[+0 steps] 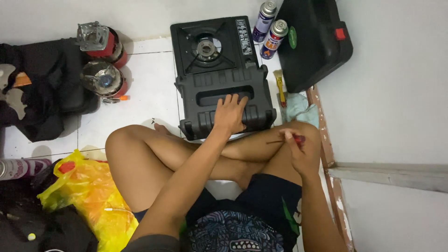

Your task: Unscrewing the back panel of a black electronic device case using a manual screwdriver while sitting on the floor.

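Observation:
A black portable gas stove (212, 51) stands on the white tiled floor in front of my crossed legs, with a second black stove body (224, 102) lying upside down against its near edge. My left hand (229, 114) rests flat on that upturned body, fingers spread. My right hand (298, 147) is by my right knee, closed around a red-handled screwdriver (285, 140) whose thin shaft points left.
Two gas canisters (269, 28) stand beside a black carry case (315, 42) at the back right. A small yellow brush (280, 88) and a pale cloth (298, 108) lie near the wall. Two small red burners (103, 60), dark bags (42, 88) and a yellow plastic bag (93, 196) are on the left.

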